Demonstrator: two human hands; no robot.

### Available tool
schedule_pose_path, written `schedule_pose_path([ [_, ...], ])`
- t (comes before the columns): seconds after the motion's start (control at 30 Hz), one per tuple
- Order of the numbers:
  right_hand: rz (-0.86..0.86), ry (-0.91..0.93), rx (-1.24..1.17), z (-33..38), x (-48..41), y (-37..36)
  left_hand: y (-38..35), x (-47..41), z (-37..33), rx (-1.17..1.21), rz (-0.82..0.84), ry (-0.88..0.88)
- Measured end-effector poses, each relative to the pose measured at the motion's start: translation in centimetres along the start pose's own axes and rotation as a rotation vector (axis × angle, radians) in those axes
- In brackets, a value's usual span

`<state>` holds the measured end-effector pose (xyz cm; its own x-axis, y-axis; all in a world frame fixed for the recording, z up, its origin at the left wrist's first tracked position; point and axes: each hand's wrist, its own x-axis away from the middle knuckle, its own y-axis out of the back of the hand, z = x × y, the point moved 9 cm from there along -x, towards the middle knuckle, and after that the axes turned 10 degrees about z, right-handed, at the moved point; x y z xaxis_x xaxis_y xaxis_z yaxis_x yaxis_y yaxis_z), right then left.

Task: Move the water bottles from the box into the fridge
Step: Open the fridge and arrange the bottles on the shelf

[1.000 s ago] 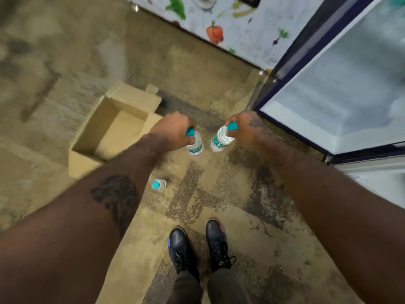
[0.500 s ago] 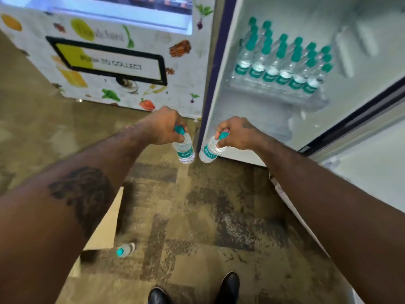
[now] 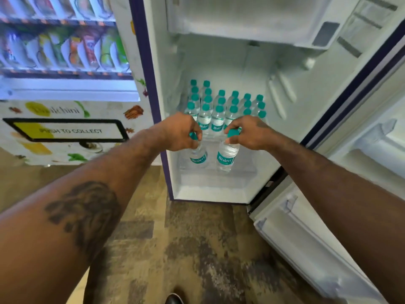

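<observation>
My left hand (image 3: 180, 131) grips the teal-capped neck of a clear water bottle (image 3: 198, 155). My right hand (image 3: 248, 133) holds a second bottle (image 3: 228, 155) by its cap. Both bottles hang upright at the front of the open fridge's glass shelf (image 3: 219, 172). Behind them on that shelf stand several rows of identical bottles (image 3: 219, 110). The box is out of view.
A vending machine (image 3: 65, 95) stands left of the fridge. The fridge door (image 3: 328, 238) is swung open at the right, its racks near my right arm. A freezer compartment (image 3: 241, 16) sits above the shelf. My shoe tip (image 3: 174, 299) shows on the patterned floor.
I have turned from the box on the floor to the fridge. Both hands carried their bottles up and forward to the front of the shelf. The box and loose floor bottle left view.
</observation>
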<state>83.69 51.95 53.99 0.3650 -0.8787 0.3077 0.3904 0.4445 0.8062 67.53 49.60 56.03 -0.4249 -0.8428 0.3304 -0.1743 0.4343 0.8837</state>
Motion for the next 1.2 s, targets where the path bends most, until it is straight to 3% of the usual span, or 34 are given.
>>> schedule_pose_path([
  [0.3, -0.295, -0.084, -0.124, -4.2, -3.7, 10.1, 7.5, -8.5, -0.7, -0.015, -0.243, -0.024],
  [0.47, -0.600, -0.033, -0.245, -7.2, -6.0, 14.0, 10.2, -12.5, 0.9, 0.041, -0.427, -0.030],
  [0.57, -0.693, -0.039, -0.324, -9.1, -8.4, 14.7, 10.5, -15.6, 1.9, 0.099, -0.493, -0.011],
  [0.8, -0.773, -0.087, -0.367, -13.7, -15.6, 17.7, 11.6, -23.1, 3.0, 0.108, -0.525, 0.035],
  [0.93, -0.776, -0.063, -0.247, -14.6, -18.9, 19.5, 13.0, -26.7, 4.6, 0.085, -0.516, 0.076],
  [1.2, -0.575, -0.100, -0.009, -15.5, -26.1, 18.5, 12.9, -33.7, 5.3, -0.051, -0.365, 0.035],
])
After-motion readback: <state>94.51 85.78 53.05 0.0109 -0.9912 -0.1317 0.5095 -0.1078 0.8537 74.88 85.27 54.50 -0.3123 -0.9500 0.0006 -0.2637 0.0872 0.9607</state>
